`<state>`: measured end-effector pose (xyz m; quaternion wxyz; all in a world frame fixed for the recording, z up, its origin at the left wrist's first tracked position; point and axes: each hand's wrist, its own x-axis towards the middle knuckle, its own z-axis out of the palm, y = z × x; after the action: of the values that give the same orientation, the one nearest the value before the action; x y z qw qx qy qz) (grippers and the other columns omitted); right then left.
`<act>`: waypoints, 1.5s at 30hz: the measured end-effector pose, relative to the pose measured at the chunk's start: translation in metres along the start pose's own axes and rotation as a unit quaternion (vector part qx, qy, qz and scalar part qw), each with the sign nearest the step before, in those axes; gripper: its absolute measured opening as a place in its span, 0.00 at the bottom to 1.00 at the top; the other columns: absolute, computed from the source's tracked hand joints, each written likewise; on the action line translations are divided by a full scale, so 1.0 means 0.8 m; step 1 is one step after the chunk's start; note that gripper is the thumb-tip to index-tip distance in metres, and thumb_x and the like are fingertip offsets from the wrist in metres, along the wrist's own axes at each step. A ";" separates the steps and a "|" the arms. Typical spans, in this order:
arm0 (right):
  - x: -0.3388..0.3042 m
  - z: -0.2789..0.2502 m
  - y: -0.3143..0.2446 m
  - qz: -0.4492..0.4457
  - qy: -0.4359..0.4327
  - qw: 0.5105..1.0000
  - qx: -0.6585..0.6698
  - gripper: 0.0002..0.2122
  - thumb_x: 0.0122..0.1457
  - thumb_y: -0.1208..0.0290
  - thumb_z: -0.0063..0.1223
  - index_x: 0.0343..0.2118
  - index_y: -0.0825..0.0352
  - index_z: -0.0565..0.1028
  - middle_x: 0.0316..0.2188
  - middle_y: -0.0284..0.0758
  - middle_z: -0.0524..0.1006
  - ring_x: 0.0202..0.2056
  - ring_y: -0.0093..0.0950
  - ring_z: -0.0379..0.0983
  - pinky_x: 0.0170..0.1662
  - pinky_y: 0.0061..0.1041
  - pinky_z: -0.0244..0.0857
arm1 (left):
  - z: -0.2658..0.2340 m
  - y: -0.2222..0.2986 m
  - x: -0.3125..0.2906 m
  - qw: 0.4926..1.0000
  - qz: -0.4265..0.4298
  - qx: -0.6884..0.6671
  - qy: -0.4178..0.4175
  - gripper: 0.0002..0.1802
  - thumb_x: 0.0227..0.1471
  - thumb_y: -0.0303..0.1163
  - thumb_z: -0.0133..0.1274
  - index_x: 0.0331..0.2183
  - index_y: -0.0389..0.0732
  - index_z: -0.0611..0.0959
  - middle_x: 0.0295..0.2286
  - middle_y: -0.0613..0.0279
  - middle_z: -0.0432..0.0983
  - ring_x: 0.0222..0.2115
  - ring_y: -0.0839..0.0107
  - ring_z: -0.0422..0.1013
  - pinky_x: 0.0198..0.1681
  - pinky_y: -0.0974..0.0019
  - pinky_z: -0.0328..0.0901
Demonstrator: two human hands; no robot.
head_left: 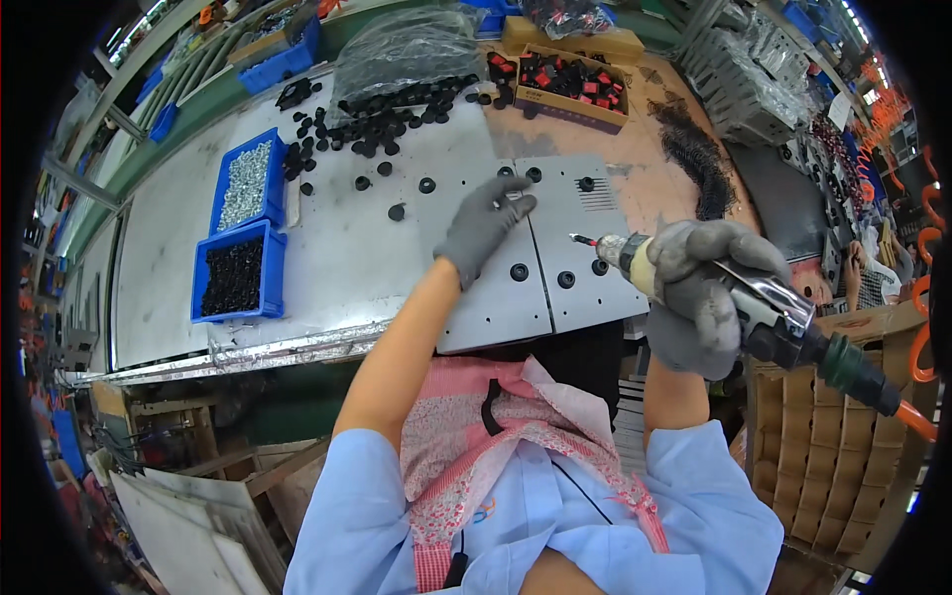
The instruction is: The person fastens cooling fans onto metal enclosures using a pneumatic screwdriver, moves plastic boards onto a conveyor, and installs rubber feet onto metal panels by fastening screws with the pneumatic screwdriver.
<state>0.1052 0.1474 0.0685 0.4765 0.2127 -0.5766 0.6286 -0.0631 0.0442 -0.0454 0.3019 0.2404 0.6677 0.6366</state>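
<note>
My left hand (484,226), in a grey glove, is over the left of two flat grey metal plates (496,312), its fingers extended toward the seam with a small gap between forefinger and thumb. Nothing shows in it. My gloved right hand (706,288) is wrapped around a pneumatic screwdriver (778,307), held above the right plate (595,228). Its bit (583,239) points left, apart from the plates. Round black rubber feet (520,272) sit on both plates, one (599,267) just below the bit. Slots are cut near the far edge of the right plate.
Two blue bins at the left hold silvery small parts (246,183) and black screws (231,276). Loose black feet (387,124) lie beyond the plates beside a clear plastic bag (407,55). A cardboard box (570,109) holds red and black parts. An orange hose (914,420) trails right.
</note>
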 end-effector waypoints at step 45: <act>0.021 -0.003 0.144 0.253 0.058 0.964 -0.055 0.14 0.47 0.84 0.46 0.39 0.67 0.66 0.30 0.37 0.73 0.27 0.22 0.72 0.29 0.20 0.68 | 0.016 -0.030 0.088 0.873 0.065 0.470 0.114 0.14 0.46 0.47 0.51 0.33 0.52 0.81 0.31 0.61 0.76 0.33 0.60 0.72 0.34 0.58 0.66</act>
<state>0.0008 0.1698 0.0214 0.3453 -0.0040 -0.6170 0.7072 -0.1022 0.1008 -0.0761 0.0332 0.3222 0.9008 0.2894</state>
